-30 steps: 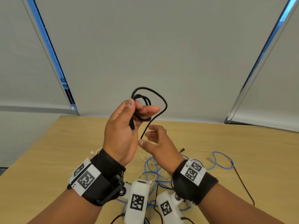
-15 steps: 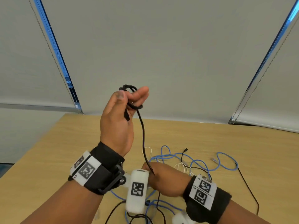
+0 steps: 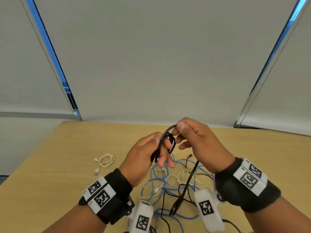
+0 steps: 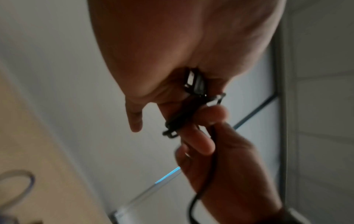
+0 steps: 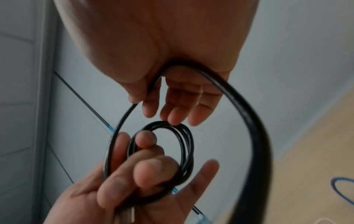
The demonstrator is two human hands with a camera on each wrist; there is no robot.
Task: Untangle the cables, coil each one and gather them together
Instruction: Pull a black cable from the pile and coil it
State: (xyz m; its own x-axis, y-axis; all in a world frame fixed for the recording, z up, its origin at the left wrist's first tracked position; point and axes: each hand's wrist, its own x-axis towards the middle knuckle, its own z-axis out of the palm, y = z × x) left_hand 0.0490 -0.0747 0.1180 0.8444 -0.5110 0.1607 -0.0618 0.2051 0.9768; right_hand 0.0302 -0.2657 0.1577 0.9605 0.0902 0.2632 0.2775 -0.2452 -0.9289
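A black cable [image 3: 172, 142] is partly wound into a small coil [image 5: 186, 145] above the table. My left hand [image 3: 164, 153] grips that coil, thumb pressed on the loops [image 4: 182, 119]. My right hand [image 3: 179, 134] pinches a fresh loop of the same cable right at the coil's top. The loose strand [image 5: 256, 121] runs through my right palm and hangs down to its black plug [image 3: 175, 208] over the tangle. A tangle of blue, white and thin black cables [image 3: 176, 179] lies on the wooden table [image 3: 58, 165] under my hands.
A coiled white cable [image 3: 105, 161] lies apart on the table, left of my hands. Grey window blinds [image 3: 151, 64] hang behind the table's far edge. White camera housings [image 3: 142, 217] hang below both wrists.
My left hand has come down from head height with the coil. My right hand has risen from the table up to the coil, bringing another loop of black cable with it.
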